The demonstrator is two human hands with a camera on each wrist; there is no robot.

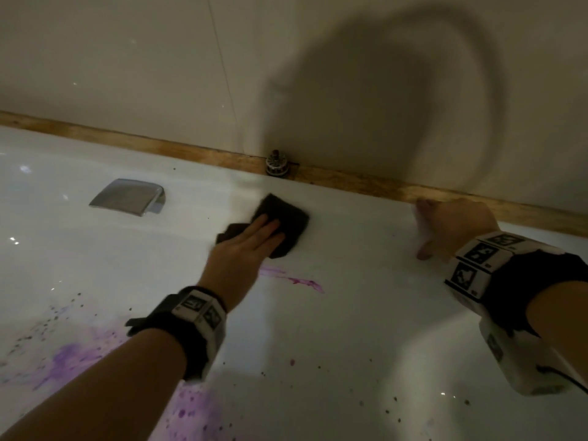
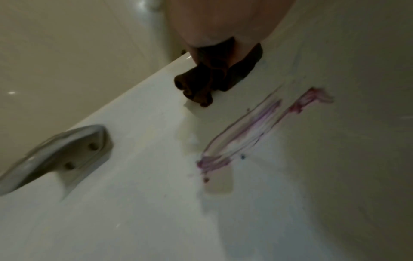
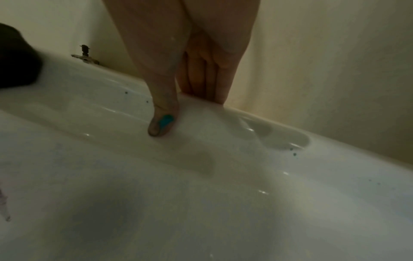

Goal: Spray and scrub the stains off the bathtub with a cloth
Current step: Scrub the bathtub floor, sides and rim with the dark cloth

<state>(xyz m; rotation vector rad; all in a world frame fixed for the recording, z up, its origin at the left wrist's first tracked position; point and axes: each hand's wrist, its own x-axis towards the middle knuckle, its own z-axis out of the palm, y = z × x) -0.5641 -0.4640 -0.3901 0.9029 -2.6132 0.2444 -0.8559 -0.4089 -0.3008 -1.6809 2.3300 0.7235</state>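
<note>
The white bathtub (image 1: pixel 350 329) fills the lower part of the head view. My left hand (image 1: pixel 264 233) presses a dark cloth (image 1: pixel 288 214) flat against the tub wall just under the rim, fingers straight on top of it. In the left wrist view the cloth (image 2: pixel 214 77) is bunched under my palm. A purple streak (image 1: pixel 296 280) (image 2: pixel 245 130) lies just below the cloth. Purple splatter (image 1: pixel 73 361) with dark specks covers the tub at lower left. My right hand (image 1: pixel 445 227) rests on the rim, its fingers (image 3: pixel 205 77) over the top and its thumb (image 3: pixel 163 121) on the inner wall, holding nothing.
A chrome handle (image 1: pixel 130 197) (image 2: pixel 55 155) is mounted on the tub wall left of the cloth. A small metal fitting (image 1: pixel 277 163) (image 3: pixel 85 56) sits on the rim at the wall. A wooden strip (image 1: pixel 159 144) runs between rim and beige wall. Dark specks dot the tub at lower right.
</note>
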